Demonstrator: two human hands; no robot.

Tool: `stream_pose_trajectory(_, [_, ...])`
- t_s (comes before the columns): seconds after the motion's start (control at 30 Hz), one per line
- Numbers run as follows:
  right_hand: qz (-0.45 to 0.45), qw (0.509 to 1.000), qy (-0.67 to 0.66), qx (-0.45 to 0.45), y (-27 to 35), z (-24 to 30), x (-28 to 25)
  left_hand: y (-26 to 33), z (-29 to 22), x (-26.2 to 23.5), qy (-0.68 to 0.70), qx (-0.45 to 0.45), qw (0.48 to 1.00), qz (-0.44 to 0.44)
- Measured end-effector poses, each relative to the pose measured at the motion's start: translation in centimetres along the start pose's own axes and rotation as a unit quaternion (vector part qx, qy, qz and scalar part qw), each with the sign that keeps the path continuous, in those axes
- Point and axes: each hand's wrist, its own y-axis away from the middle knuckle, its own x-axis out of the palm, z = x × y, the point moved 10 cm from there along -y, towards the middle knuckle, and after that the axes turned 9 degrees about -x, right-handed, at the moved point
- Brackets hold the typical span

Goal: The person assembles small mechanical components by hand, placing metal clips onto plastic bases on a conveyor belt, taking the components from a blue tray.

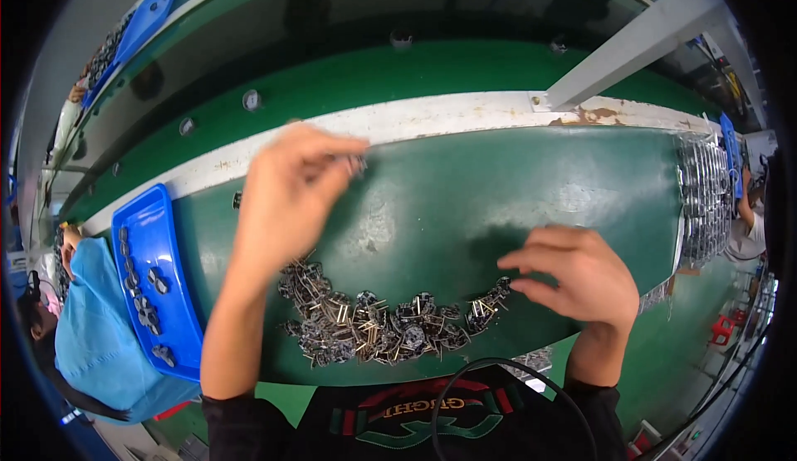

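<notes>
My left hand [286,195] is raised over the green bench top [465,187], a little blurred. Its thumb and index finger pinch a small dark component [357,166], too small and smeared to tell its kind. My right hand [573,274] hovers at the right end of a heap of small dark round parts with metal pins [365,328]. Thumb and index finger are apart there, and the thumb tip is next to the outermost pinned parts [490,303]; whether it touches them I cannot tell. The heap lies in a curved band along the bench's near edge.
A blue tray [187,295] with several dark parts stands at the left, beside a person in blue [116,320]. Past the white rail [432,116] runs a green belt [324,75] carrying scattered round parts. A white post [631,41] rises at the right, near stacked clear trays [701,199].
</notes>
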Motion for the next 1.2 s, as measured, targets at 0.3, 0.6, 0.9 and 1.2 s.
stream_pose_trajectory(0.3, [-0.024, 0.999, -0.026, 0.039, 3.0, -1.1, 4.4, -16.2, 2.9, -3.9, -0.252, 0.026, 0.962, -0.106])
stream_pose_trajectory(0.6, [-0.105, 0.968, -0.123, 0.194, 5.5, -4.4, 3.1, -15.4, 3.8, -7.8, -0.369, -0.044, 0.927, -0.053])
stream_pose_trajectory(0.9, [-0.214, 0.959, 0.168, 0.084, 3.1, -1.6, -1.1, -9.6, 5.9, -8.3, -0.33, -0.017, 0.943, -0.048])
stream_pose_trajectory(1.2, [-0.314, 0.932, -0.177, -0.044, -4.2, 2.8, -1.4, 3.5, 1.9, -1.2, 0.274, -0.122, 0.952, 0.068])
